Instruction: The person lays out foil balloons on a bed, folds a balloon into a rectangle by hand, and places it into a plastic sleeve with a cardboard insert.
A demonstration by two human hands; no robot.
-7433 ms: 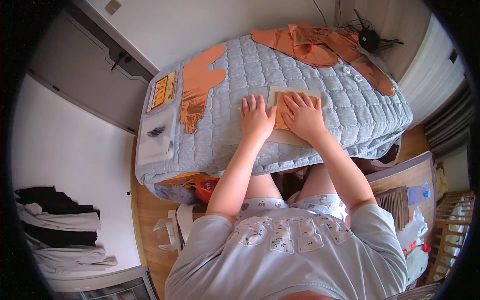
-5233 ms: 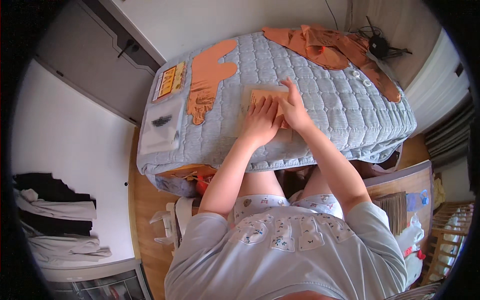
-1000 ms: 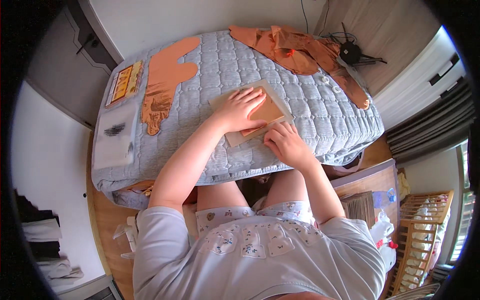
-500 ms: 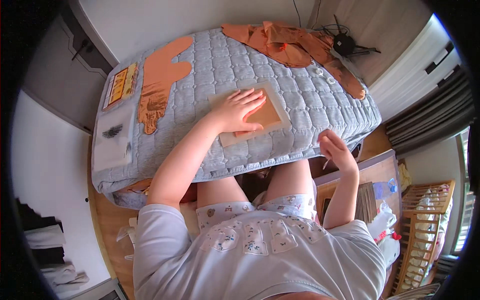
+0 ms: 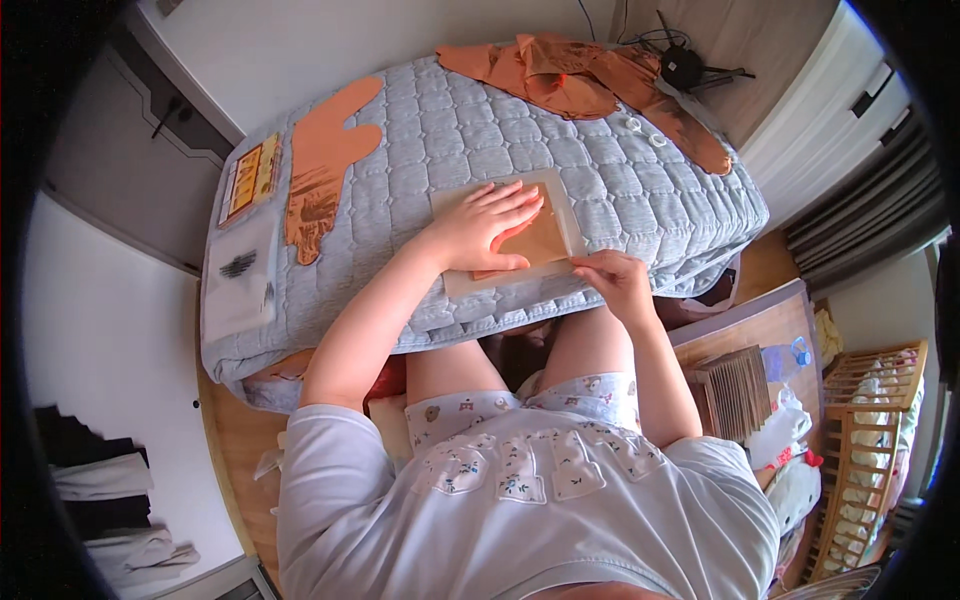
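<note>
My left hand (image 5: 490,230) lies flat with fingers spread on a brown square sheet (image 5: 548,240). That sheet rests on a larger pale, translucent mat (image 5: 462,284), set on the grey quilted mattress (image 5: 400,200) in front of my knees. At the sheet's near right corner, the thumb and fingers of my right hand (image 5: 620,280) are pinched together. A thin light line runs up the sheet's right side from those fingertips. What they hold, if anything, is too small to make out.
Flat copper-coloured foil balloons lie at left (image 5: 330,150) and far right (image 5: 560,85), near a black router (image 5: 682,68). Flat packets (image 5: 240,290) line the left edge. Stacked brown cards (image 5: 735,390) and a bottle (image 5: 785,360) stand right, beside a wooden crib (image 5: 865,410).
My right hand has moved left and inward from beside the mattress edge to the sheet's near right corner. My left hand stays flat on the sheet. The whole view has shifted slightly.
</note>
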